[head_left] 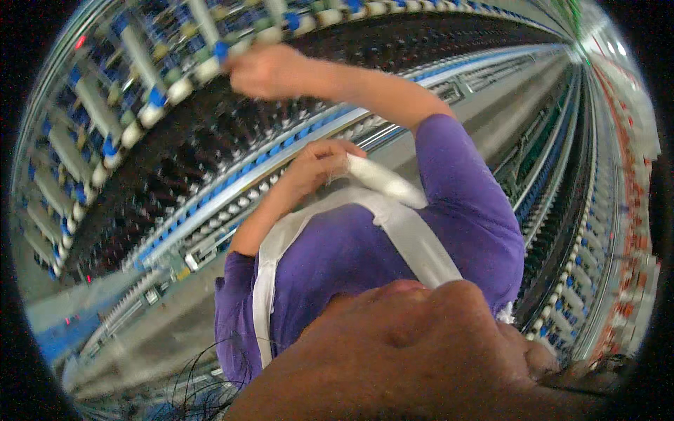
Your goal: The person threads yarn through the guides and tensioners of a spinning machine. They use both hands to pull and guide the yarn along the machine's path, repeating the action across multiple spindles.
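My left hand [316, 167] is in front of my chest, its fingers closed round the end of a long white yarn bobbin [386, 181]. The bobbin tilts down to the right, toward my right sleeve. My right arm stretches up and to the left across the spinning machine. At its end my right hand [267, 72] is curled, with the fingertips close to a blue cap [221, 50] and the white rollers [208, 69]. Motion smears it a little, and whatever its fingers pinch is hidden.
A long row of white rollers [131, 133] and grey arms [140, 59] curves along the top left. Below it run dark spindles [210, 151] and a blue-and-silver rail [281, 144]. Another machine [572, 281] stands on the right, across the aisle floor [484, 116].
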Available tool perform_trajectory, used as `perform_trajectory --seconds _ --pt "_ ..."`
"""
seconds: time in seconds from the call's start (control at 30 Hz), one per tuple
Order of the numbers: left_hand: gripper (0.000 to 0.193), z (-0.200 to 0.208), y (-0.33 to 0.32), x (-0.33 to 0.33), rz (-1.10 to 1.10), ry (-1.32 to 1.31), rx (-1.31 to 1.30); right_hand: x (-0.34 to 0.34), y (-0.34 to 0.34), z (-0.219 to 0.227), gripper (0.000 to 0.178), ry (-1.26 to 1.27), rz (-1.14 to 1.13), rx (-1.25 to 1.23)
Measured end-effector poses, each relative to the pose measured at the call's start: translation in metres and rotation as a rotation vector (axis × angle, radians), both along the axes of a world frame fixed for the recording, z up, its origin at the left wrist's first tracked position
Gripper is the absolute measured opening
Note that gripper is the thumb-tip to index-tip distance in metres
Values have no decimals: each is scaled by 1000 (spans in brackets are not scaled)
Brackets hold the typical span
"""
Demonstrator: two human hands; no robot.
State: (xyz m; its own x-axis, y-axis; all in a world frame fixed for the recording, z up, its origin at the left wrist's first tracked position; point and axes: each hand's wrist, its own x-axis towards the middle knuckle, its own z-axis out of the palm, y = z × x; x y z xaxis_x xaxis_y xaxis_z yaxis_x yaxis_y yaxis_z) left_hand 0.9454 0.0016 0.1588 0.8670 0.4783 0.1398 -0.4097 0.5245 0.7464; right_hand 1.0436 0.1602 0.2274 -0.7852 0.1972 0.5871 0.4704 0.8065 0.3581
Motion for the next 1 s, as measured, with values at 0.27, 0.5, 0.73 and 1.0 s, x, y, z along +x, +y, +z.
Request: perform_trajectory --seconds 0.27,0.5,0.73,1.0 --pt "13 1 -3 156 -462 18 243 155 -122 -134 24 -176 -317 -1092" --pt "13 -78 32 341 -222 414 116 374 -215 -212 40 400 -649 -1278" --pt "10 -162 21 551 -27 615 -101 577 -282 -179 37 1456 -636 -1027" --pt "12 -177 67 740 63 635 -2 809 -273 -197 24 1105 -1181 -1030"
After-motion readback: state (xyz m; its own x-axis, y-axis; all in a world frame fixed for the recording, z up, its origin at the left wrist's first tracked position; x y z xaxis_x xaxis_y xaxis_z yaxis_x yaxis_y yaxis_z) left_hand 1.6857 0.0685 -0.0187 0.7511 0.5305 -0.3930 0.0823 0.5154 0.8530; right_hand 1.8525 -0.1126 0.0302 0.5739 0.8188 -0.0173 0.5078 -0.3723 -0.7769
